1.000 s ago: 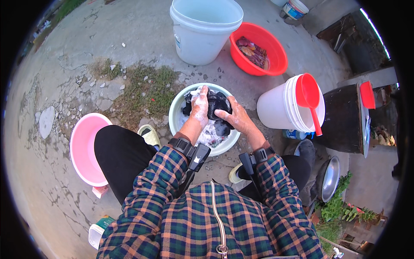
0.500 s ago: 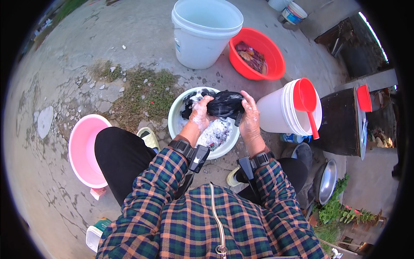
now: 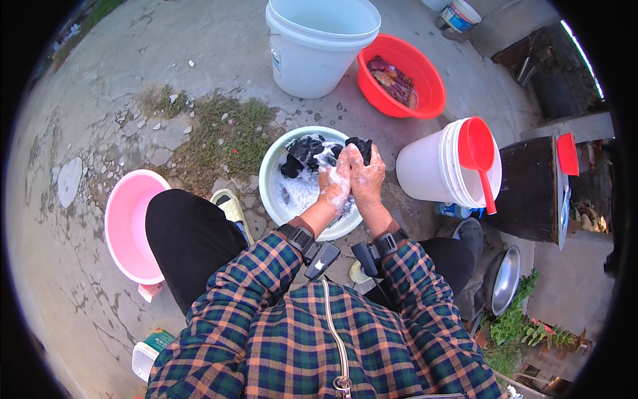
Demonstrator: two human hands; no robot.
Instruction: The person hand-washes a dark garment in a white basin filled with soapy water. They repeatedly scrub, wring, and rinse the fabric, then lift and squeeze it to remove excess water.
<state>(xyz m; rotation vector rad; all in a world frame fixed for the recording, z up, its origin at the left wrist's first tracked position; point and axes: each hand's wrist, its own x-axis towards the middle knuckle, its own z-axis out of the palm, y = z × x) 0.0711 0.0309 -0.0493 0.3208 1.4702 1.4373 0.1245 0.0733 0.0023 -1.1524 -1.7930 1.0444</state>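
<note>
A pale green basin (image 3: 268,181) of soapy water stands on the ground in front of me. My left hand (image 3: 334,183) and my right hand (image 3: 367,178), both wet with suds, are pressed together over its right side. Between them they grip a bunched black cloth (image 3: 360,149), whose top sticks out above the fingers. More of the dark wet fabric (image 3: 307,150) lies in the basin left of my hands, streaked with foam. White suds (image 3: 300,193) float nearer to me. Whether the held part and the fabric in the basin are one piece, I cannot tell.
Beyond the basin stand a tall white bucket (image 3: 302,66) and a red basin (image 3: 432,100) with patterned cloth. On the right, a red dipper (image 3: 476,143) rests on a white bucket (image 3: 425,166). A pink basin (image 3: 123,226) is at left, a metal bowl (image 3: 507,279) at right.
My hands have come together from being apart. The black cloth stretched between them is now bunched up in their grip. The right hand has moved left toward the left hand.
</note>
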